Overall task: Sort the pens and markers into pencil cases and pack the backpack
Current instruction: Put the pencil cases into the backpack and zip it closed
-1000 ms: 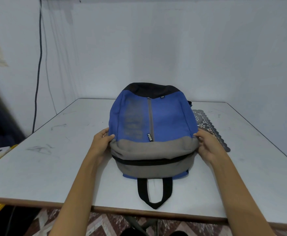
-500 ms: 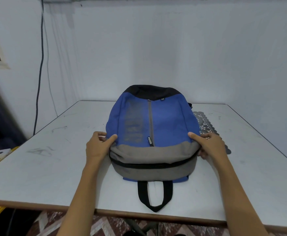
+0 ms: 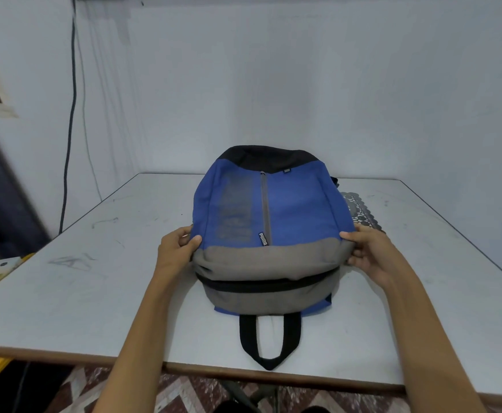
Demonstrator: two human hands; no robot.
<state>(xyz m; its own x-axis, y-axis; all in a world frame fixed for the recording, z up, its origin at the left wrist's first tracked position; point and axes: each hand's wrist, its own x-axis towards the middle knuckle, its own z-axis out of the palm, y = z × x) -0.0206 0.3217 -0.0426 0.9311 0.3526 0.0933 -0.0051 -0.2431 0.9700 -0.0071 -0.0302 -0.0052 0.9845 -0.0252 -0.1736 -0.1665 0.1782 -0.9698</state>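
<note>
Blue and grey backpack [image 3: 297,210] lies flat on the table [image 3: 94,293], long axis running 12 to 6, carry loop [image 3: 269,338] at 6 nearest the person. The left hand [image 3: 173,248] pinches its 9 o'clock edge, the right hand [image 3: 368,251] its 3 o'clock edge, both equally near

- Left hand [image 3: 175,248] and right hand [image 3: 368,251] grip the backpack [image 3: 288,210] by its flanks; its bulk fills the whole span between the grips.
- Outward of the left grip: bare table [image 3: 94,287] runs to the edge, open passage.
- Just behind the right grip: dark patterned mat [image 3: 361,211], lying flat and low.
- Nearer the person than the grips: black carry loop [image 3: 269,341] flat on the tabletop.
- Beyond the grips: wall [image 3: 303,84] closes off the far side.
</note>
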